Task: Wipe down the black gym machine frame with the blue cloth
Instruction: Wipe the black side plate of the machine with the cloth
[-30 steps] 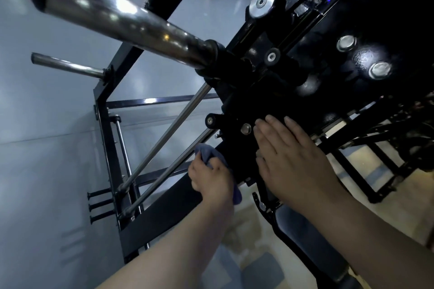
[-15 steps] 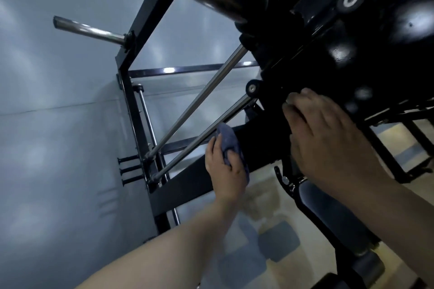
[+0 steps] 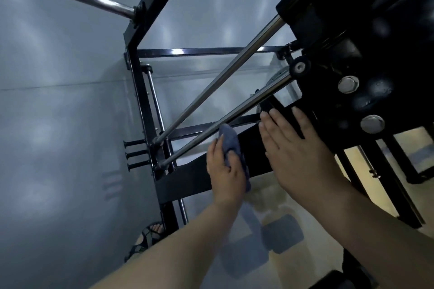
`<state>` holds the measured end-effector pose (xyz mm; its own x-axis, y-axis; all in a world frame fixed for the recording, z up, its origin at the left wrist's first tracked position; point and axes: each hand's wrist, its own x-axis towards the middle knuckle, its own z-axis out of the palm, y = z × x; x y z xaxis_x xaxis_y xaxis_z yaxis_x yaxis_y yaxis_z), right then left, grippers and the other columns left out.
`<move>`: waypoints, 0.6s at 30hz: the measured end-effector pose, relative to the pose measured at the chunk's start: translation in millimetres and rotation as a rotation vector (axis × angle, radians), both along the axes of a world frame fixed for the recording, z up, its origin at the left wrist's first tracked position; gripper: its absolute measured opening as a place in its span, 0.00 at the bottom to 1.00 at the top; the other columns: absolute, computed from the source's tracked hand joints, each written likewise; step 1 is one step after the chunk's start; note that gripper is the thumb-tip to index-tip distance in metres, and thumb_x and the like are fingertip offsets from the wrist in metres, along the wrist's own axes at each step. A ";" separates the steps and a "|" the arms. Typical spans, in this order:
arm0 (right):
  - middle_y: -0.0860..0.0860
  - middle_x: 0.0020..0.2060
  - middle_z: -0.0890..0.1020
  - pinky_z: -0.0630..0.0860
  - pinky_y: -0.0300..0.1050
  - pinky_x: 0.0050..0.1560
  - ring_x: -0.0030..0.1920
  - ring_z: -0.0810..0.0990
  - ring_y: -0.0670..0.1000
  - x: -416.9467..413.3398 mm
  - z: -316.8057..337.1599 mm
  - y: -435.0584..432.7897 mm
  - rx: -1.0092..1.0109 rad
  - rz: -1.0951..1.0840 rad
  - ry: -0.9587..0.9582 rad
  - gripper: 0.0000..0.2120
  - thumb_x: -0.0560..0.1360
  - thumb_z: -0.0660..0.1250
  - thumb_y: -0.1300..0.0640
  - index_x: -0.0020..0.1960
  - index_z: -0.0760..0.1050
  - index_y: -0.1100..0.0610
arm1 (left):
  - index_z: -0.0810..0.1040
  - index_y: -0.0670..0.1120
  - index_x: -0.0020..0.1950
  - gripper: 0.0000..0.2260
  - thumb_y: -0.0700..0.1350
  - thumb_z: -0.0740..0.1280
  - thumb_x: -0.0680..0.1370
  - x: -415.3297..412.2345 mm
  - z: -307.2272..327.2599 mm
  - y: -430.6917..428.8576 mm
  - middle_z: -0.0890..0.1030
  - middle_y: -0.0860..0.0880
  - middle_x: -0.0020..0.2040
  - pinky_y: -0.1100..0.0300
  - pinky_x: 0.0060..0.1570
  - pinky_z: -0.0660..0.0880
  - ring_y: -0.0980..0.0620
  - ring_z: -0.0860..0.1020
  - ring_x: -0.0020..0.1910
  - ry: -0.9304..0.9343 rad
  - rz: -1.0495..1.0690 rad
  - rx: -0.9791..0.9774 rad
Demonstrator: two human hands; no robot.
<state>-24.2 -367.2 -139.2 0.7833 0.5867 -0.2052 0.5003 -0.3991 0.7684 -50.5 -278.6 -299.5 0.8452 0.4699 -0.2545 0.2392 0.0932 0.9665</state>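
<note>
Head camera, looking down: a blue cloth [image 3: 229,139] is being gripped in a bunch by the curled fingers of the left hand [image 3: 225,171] and pressed against a slanted beam of the black gym machine frame [image 3: 187,179] near centre. The right hand [image 3: 298,155] is being laid flat on the same beam, fingers straight, nothing held, just toward 2 o'clock. The beam's long axis is running from 8 o'clock to 2 o'clock beneath two chrome rods [image 3: 211,98]. The bare stretch toward 8 o'clock is probably being left to the nearer left hand.

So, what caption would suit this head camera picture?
Left hand holds a blue cloth against the black frame; right hand rests flat beside it.
</note>
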 end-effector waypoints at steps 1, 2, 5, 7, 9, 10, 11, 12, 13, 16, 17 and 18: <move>0.64 0.81 0.47 0.38 0.69 0.76 0.82 0.45 0.63 1.7 -2.5 -0.4 -0.004 0.006 -0.005 0.32 0.80 0.31 0.54 0.81 0.43 0.67 | 0.69 0.49 0.76 0.24 0.53 0.55 0.80 3.1 -6.6 6.2 0.65 0.53 0.77 0.59 0.74 0.59 0.55 0.63 0.74 0.025 0.005 0.005; 0.64 0.81 0.48 0.39 0.70 0.76 0.82 0.47 0.63 3.2 -3.5 0.0 0.009 0.008 -0.016 0.32 0.80 0.32 0.54 0.81 0.44 0.66 | 0.70 0.50 0.75 0.24 0.53 0.54 0.80 5.4 -18.5 11.4 0.65 0.52 0.76 0.57 0.74 0.61 0.53 0.65 0.73 0.060 0.021 -0.014; 0.63 0.81 0.54 0.42 0.68 0.77 0.81 0.52 0.62 3.8 -8.8 -3.7 0.025 0.024 -0.031 0.31 0.81 0.35 0.54 0.80 0.51 0.66 | 0.73 0.49 0.66 0.18 0.56 0.55 0.82 5.3 -57.7 29.9 0.70 0.46 0.70 0.46 0.67 0.71 0.45 0.73 0.64 0.308 0.112 -0.180; 0.62 0.81 0.55 0.41 0.67 0.78 0.81 0.52 0.62 4.8 -12.3 -5.1 -0.002 0.027 -0.037 0.30 0.82 0.36 0.54 0.80 0.51 0.66 | 0.75 0.47 0.65 0.22 0.59 0.57 0.78 8.6 -86.8 44.1 0.74 0.42 0.67 0.49 0.56 0.76 0.42 0.78 0.58 0.469 0.203 -0.316; 0.61 0.81 0.55 0.41 0.65 0.78 0.81 0.51 0.61 7.7 -14.9 -5.7 0.000 0.011 -0.021 0.30 0.82 0.36 0.54 0.80 0.52 0.66 | 0.76 0.47 0.66 0.27 0.58 0.57 0.73 11.4 -102.0 49.6 0.77 0.41 0.66 0.52 0.47 0.77 0.38 0.81 0.55 0.607 0.229 -0.404; 0.61 0.81 0.55 0.40 0.64 0.78 0.81 0.51 0.60 8.2 -15.4 -6.7 0.007 0.004 -0.011 0.30 0.82 0.36 0.54 0.80 0.52 0.65 | 0.76 0.48 0.66 0.25 0.57 0.56 0.73 11.9 -105.5 45.5 0.77 0.42 0.65 0.51 0.48 0.77 0.37 0.80 0.54 0.657 0.233 -0.411; 0.60 0.81 0.55 0.40 0.63 0.78 0.81 0.51 0.60 8.7 -15.9 -8.1 0.017 -0.002 0.006 0.30 0.82 0.36 0.54 0.81 0.52 0.65 | 0.75 0.50 0.65 0.24 0.57 0.55 0.73 11.2 -102.7 37.5 0.77 0.44 0.63 0.44 0.50 0.79 0.36 0.80 0.53 0.668 0.252 -0.410; 0.60 0.81 0.55 0.40 0.63 0.79 0.81 0.53 0.59 8.7 -14.6 -8.4 0.022 0.000 0.020 0.30 0.82 0.36 0.54 0.81 0.52 0.65 | 0.74 0.54 0.62 0.23 0.58 0.54 0.71 9.5 -99.2 27.6 0.78 0.45 0.62 0.37 0.51 0.79 0.35 0.81 0.52 0.675 0.256 -0.404; 0.60 0.81 0.57 0.41 0.62 0.79 0.81 0.55 0.59 8.3 -12.4 -8.9 0.029 -0.003 0.037 0.30 0.82 0.37 0.54 0.80 0.54 0.65 | 0.74 0.56 0.61 0.25 0.60 0.53 0.68 7.7 -87.7 18.8 0.79 0.45 0.61 0.34 0.51 0.79 0.36 0.81 0.53 0.664 0.273 -0.398; 0.61 0.73 0.72 0.53 0.61 0.76 0.74 0.71 0.61 9.0 -1.0 -7.6 0.141 -0.013 0.116 0.30 0.78 0.44 0.56 0.73 0.71 0.66 | 0.74 0.56 0.64 0.23 0.59 0.55 0.71 0.5 -20.3 -6.5 0.77 0.46 0.62 0.41 0.58 0.79 0.41 0.80 0.57 0.432 0.194 -0.327; 0.63 0.69 0.76 0.56 0.59 0.74 0.71 0.75 0.63 9.9 5.2 -8.3 0.155 -0.011 0.140 0.30 0.76 0.46 0.57 0.69 0.75 0.68 | 0.74 0.54 0.66 0.21 0.57 0.57 0.75 -3.7 13.4 -11.0 0.75 0.47 0.63 0.44 0.62 0.77 0.43 0.79 0.60 0.340 0.135 -0.300; 0.64 0.68 0.77 0.58 0.58 0.73 0.69 0.76 0.64 10.9 18.1 -4.8 0.156 -0.014 0.138 0.30 0.76 0.46 0.58 0.67 0.77 0.69 | 0.73 0.51 0.68 0.19 0.53 0.58 0.78 -5.0 45.4 -13.1 0.74 0.46 0.65 0.45 0.65 0.74 0.44 0.76 0.63 0.264 0.074 -0.263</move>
<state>-13.3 -372.0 -121.1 0.7627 0.6088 -0.2183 0.5898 -0.5161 0.6211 -55.5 -291.7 -254.1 0.7006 0.4169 -0.5791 0.4604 0.3559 0.8132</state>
